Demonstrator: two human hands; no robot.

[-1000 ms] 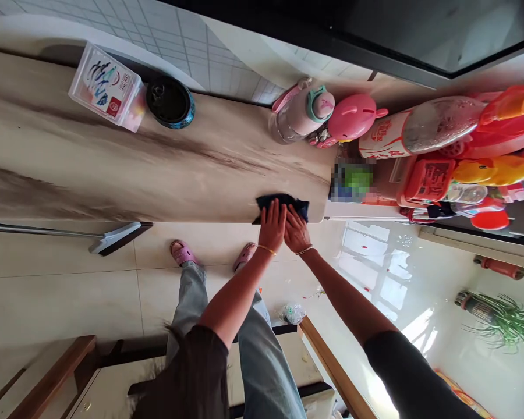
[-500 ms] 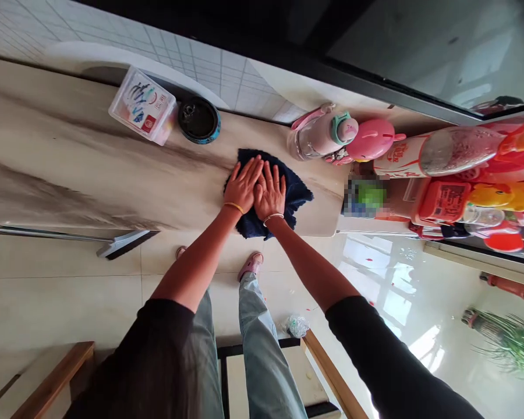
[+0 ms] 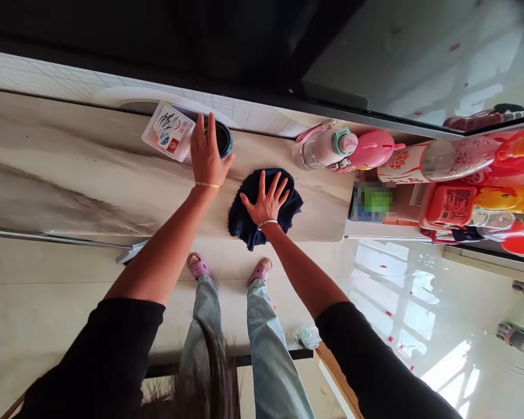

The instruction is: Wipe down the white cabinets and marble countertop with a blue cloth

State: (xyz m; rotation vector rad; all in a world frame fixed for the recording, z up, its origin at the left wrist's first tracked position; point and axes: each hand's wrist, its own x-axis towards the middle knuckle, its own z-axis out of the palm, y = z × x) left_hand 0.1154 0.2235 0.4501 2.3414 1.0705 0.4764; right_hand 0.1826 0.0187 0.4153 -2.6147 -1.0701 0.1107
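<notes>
My right hand (image 3: 268, 205) lies flat with spread fingers on a dark blue cloth (image 3: 244, 224), which rests crumpled on the marbled tabletop (image 3: 91, 180). Farther left, my left hand (image 3: 208, 157) reaches over a round black dish with a blue outer side (image 3: 224, 139), its fingers stretched out and thumb apart. Part of the dish is hidden by that hand; whether they touch I cannot tell. Just left of the hand stands a clear plastic box with a printed label (image 3: 169, 129).
A pale water bottle (image 3: 323, 148), a pink piggy bank (image 3: 371, 150) and a large plastic bottle (image 3: 456, 158) line the right side, beside a red box (image 3: 452, 205). A black glossy screen (image 3: 179, 52) borders the back. A broom (image 3: 131, 251) is at the front left.
My left hand has left the cloth and moved left to the round dish. My right hand stays on the cloth, fingers now spread wider. The view has shifted slightly.
</notes>
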